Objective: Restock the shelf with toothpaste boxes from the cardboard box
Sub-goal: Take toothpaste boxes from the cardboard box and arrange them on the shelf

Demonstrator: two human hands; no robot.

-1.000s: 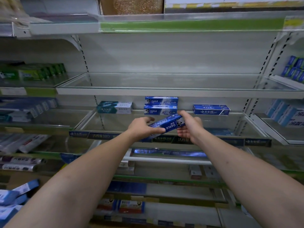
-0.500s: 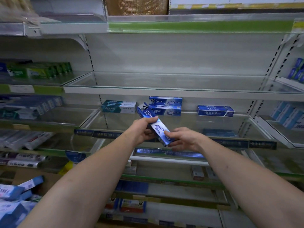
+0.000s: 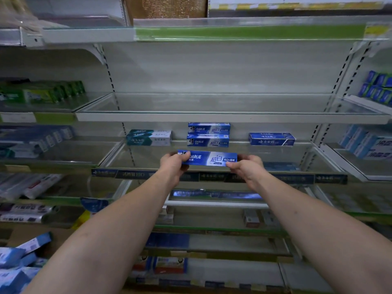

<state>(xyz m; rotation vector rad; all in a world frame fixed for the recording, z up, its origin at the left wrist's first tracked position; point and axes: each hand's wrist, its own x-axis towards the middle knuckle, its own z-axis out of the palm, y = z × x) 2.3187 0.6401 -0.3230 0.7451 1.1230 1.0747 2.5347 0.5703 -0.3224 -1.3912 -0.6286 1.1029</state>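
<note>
A blue and white Darlie toothpaste box (image 3: 209,158) is held level, lengthwise, just above the front of the middle shelf (image 3: 212,174). My left hand (image 3: 172,165) grips its left end and my right hand (image 3: 246,166) pinches its right end. Behind it, two more Darlie boxes (image 3: 208,135) lie stacked at the back of the same shelf. At the bottom left, several blue toothpaste boxes (image 3: 19,266) lie loose; the cardboard around them is barely visible.
On the same shelf lie a teal and white box (image 3: 148,137) at the left and a dark blue box (image 3: 271,139) at the right. The glass shelf above (image 3: 212,117) holds nothing in this bay. Neighbouring bays hold green (image 3: 42,93) and blue packs (image 3: 377,85).
The box was tilted and was turned between both hands; now it is level with its label facing me, held at both ends, a little higher and closer to the stacked boxes.
</note>
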